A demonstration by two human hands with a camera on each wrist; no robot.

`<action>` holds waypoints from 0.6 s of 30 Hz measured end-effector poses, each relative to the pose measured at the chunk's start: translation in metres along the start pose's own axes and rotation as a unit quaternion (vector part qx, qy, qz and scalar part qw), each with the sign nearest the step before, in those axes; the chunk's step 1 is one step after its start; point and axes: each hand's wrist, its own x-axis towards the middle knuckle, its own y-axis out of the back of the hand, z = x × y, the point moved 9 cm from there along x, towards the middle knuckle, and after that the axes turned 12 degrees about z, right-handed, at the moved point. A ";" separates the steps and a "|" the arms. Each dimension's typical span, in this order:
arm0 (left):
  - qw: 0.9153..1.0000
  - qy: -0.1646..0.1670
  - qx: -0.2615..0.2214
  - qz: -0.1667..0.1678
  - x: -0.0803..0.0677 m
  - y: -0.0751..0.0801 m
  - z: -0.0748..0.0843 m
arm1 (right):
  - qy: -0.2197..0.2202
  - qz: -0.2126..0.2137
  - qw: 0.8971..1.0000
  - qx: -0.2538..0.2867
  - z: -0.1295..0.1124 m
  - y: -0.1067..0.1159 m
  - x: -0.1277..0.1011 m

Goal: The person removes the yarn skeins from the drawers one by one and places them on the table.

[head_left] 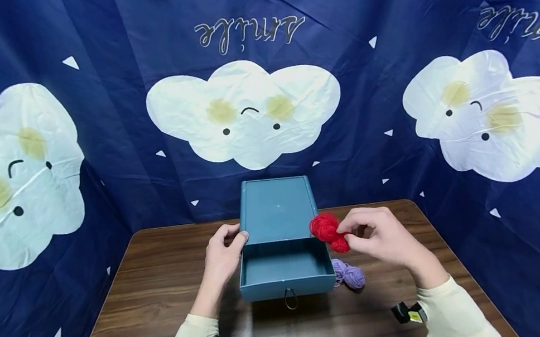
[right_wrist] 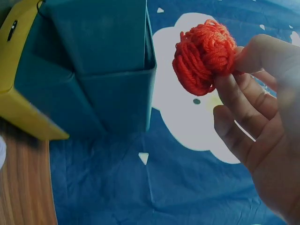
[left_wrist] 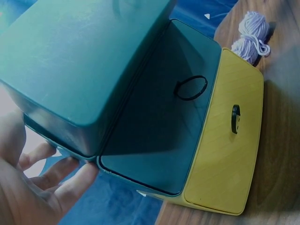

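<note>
Clearly, the red yarn [head_left: 325,227] sits at the fingertips of the right hand [head_left: 381,234], pinched between thumb and forefinger, with most of it sticking out past them on the side toward the box [head_left: 278,207]. The other fingers [right_wrist: 232,129] of that hand spread out below the yarn. It is held up off the table [head_left: 160,300], near the right edge of the box and, in the right wrist view, apart from it. The left hand [head_left: 221,259] rests against the left side of the box, its fingers spread and touching the edge. The top drawer [head_left: 290,288] is pulled out, above a yellow drawer [left_wrist: 225,133]. Purple yarn [head_left: 353,277] lies on the table just right of the box.
</note>
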 end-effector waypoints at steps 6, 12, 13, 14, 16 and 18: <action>1.000 0.005 -0.003 -0.001 0.001 0.001 0.002 | -0.020 0.012 1.000 -0.019 0.016 0.010 -0.010; 1.000 0.006 -0.006 -0.003 0.002 0.001 0.003 | -0.038 0.031 0.998 -0.026 0.034 0.016 -0.020; 1.000 0.006 -0.006 -0.004 0.002 0.001 0.004 | -0.042 0.033 0.998 -0.027 0.038 0.017 -0.022; 1.000 0.006 -0.005 -0.004 0.002 0.001 0.004 | -0.048 0.035 0.998 -0.030 0.042 0.017 -0.024; 1.000 0.007 -0.004 -0.007 0.001 0.000 0.003 | -0.060 0.035 0.997 -0.037 0.050 0.017 -0.028; 1.000 0.008 -0.005 -0.009 0.001 -0.001 0.003 | -0.073 0.032 0.996 -0.048 0.057 0.017 -0.033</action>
